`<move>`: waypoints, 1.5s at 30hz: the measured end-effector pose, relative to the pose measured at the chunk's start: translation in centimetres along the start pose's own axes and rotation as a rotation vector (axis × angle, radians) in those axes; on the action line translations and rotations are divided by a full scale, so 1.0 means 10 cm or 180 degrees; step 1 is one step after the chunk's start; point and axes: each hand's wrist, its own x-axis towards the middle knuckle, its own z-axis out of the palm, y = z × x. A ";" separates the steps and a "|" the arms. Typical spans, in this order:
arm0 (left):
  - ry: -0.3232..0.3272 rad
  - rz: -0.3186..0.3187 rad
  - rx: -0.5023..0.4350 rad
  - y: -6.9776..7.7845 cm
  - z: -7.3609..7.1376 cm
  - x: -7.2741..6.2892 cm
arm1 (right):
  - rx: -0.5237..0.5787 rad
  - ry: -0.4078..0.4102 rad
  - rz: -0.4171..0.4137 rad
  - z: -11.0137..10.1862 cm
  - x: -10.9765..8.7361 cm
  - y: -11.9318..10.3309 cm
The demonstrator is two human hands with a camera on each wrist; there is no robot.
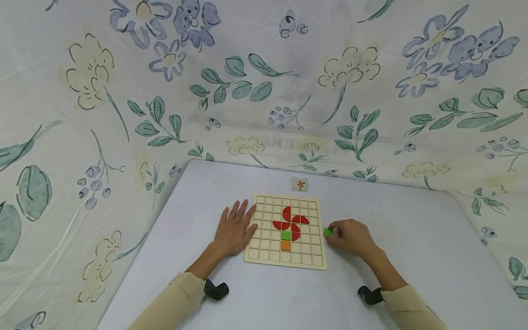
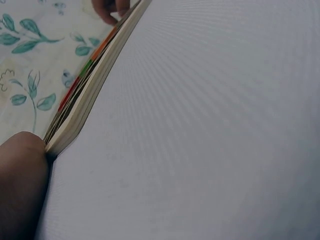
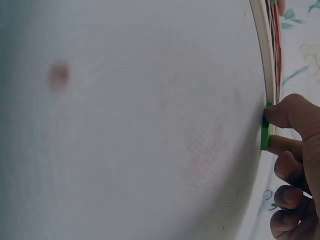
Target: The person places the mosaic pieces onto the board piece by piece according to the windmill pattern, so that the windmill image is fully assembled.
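A square wooden grid board (image 1: 264, 256) lies flat in front of me, with red quarter-round tiles (image 1: 300, 220) set in a pinwheel. Below them sit a green square tile (image 1: 286, 235) and an orange square tile (image 1: 286, 246). My left hand (image 1: 234, 229) rests with spread fingers at the board's left edge; its thumb (image 2: 22, 155) touches the corner in the left wrist view. Just off the right edge, my right hand (image 1: 351, 236) pinches another green tile (image 3: 265, 132) between thumb and fingers, the other fingers curled.
A small pattern card (image 1: 299, 184) with a red pinwheel lies beyond the board's far edge. The white table (image 1: 198, 197) meets a flower-printed cloth (image 1: 264, 114) at the back and sides. Dark camera mounts (image 1: 216, 290) are worn at both wrists.
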 end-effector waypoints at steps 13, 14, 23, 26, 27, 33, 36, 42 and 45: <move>-0.0031 0.0000 -0.0068 0.01 -0.02 0.00 | -0.0206 0.0322 -0.0254 0.00 0.00 -0.06; -0.0020 0.0002 -0.0069 0.00 -0.02 0.00 | -0.0192 0.0313 -0.0275 0.00 0.00 -0.09; 0.0104 0.0050 -0.0176 0.00 0.01 0.01 | -0.0094 0.0210 -0.0600 -0.04 0.04 -0.40; 0.0099 0.0039 -0.0165 0.00 0.01 0.01 | -0.0078 0.0195 -0.0668 -0.02 0.07 -0.47; 0.0079 0.0029 -0.0160 0.00 0.01 0.01 | -0.0071 0.0184 -0.0688 -0.01 0.07 -0.50; 0.0005 -0.0020 -0.0132 0.00 0.00 0.01 | 0.0004 0.0141 -0.0871 0.07 0.12 -0.70; -0.0023 -0.0029 -0.0111 0.00 -0.01 0.00 | 0.0038 0.0158 -0.0987 0.13 0.13 -0.81; -0.0034 -0.0018 -0.0074 0.01 -0.03 0.00 | 0.0058 0.0111 -0.1126 0.28 0.11 -0.97; -0.0034 -0.0008 -0.0071 0.00 -0.02 0.00 | 0.0089 0.0079 -0.1202 0.34 0.11 -1.02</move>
